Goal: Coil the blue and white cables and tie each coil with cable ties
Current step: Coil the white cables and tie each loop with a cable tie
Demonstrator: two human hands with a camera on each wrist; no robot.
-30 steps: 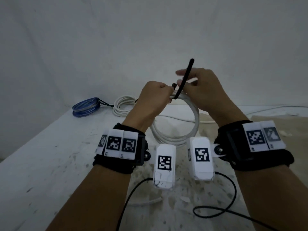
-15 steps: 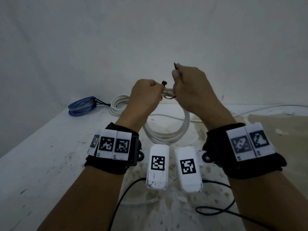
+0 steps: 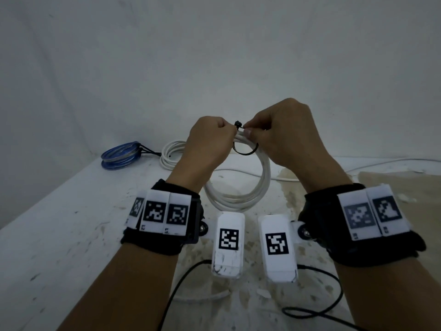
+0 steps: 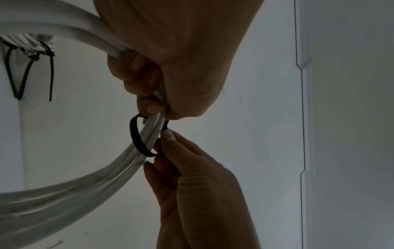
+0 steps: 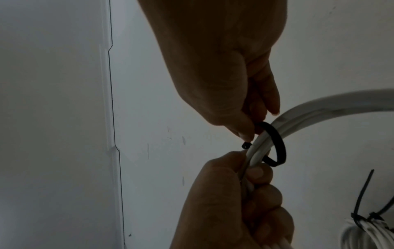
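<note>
At the centre of the frame, your left hand (image 3: 207, 142) is holding the white cable coil (image 3: 238, 194) above the counter (image 3: 71, 223), its grip closed around the strands. Your right hand (image 3: 284, 134) is pinching the black cable tie (image 3: 245, 150), which is looping loosely around the coil. At the middle left, the blue cable coil (image 3: 119, 155) and another white coil (image 3: 170, 155) are lying tied.

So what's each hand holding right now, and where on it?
The left hand grips the top of the white cable coil, strands bunched. The right hand pinches the black cable tie near its tail, looped loosely around those strands.
</note>
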